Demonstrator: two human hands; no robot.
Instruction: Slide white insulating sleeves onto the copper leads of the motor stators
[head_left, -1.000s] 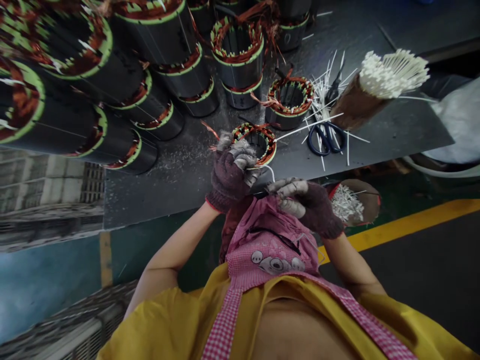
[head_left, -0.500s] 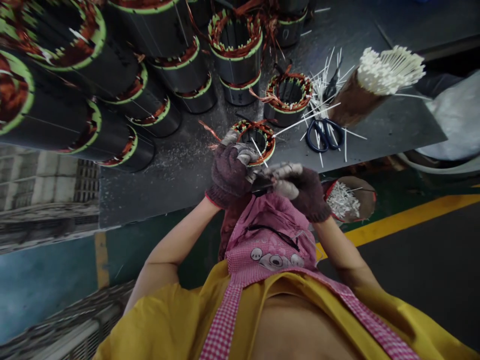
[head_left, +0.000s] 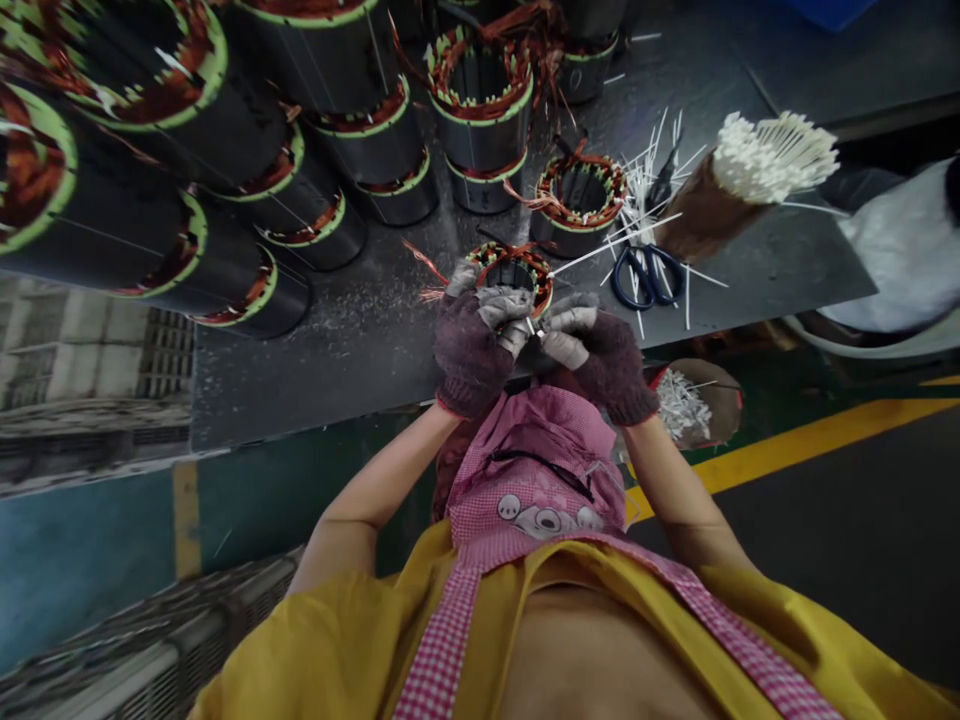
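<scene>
A small motor stator [head_left: 541, 272] with copper windings and a green-yellow slotted rim stands near the table's front edge. Over its left front rim lies my left hand [head_left: 480, 335], in a dark glove with grey-wrapped fingers, the fingertips pinched at a short white cable tie [head_left: 533, 326]. From the right, my right hand [head_left: 598, 350], gloved the same way, has thumb and fingers closed on the tie's near end. My fingers cover much of the tie and the stator's front side. Loose copper leads [head_left: 424, 265] stick out to the left.
Behind stands another wound stator [head_left: 574, 222]; stacked stators [head_left: 480, 135] fill the left and back. To the right are blue-handled scissors [head_left: 634, 278], scattered white ties [head_left: 649, 185] and a brown holder [head_left: 690, 215] full of ties. Below the edge, a container [head_left: 684, 405] holds white clippings.
Both hands have moved up to the stator's front rim and closer together. The white tie that crossed the stator's opening is now mostly hidden between my fingers.
</scene>
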